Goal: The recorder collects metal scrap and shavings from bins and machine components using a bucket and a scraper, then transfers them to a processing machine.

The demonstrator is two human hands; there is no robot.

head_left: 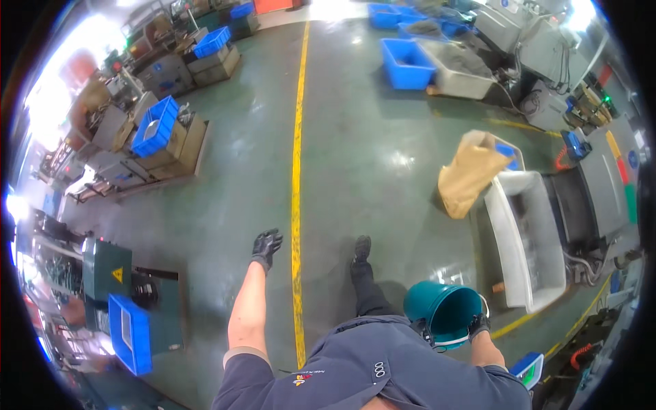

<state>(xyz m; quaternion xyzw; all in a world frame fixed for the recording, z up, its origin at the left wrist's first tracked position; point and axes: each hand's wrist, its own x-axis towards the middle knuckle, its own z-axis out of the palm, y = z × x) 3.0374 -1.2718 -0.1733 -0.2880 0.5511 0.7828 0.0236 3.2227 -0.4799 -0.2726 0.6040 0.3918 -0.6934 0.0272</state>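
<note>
My right hand [480,326], in a black glove, is closed at the edge of a teal bucket [422,301] beside my right hip. The bucket is tilted, its mouth turned to the right, and a pale handle shows near my fingers. Its inside is dark, and I see no contents. Out in front, left of my body, my left hand [266,247] wears a black glove too. Its fingers are a little bent and apart, with nothing in them. Close by the left hand, a yellow line [296,205] runs along the green floor.
At the right stand a long white tub [502,239] and a brown paper sack [471,174] beside machines. Blue bins [406,65] sit farther ahead. Along the left are machines with blue crates [156,126], and a blue tray [130,335] is nearer. One black shoe [362,247] steps forward.
</note>
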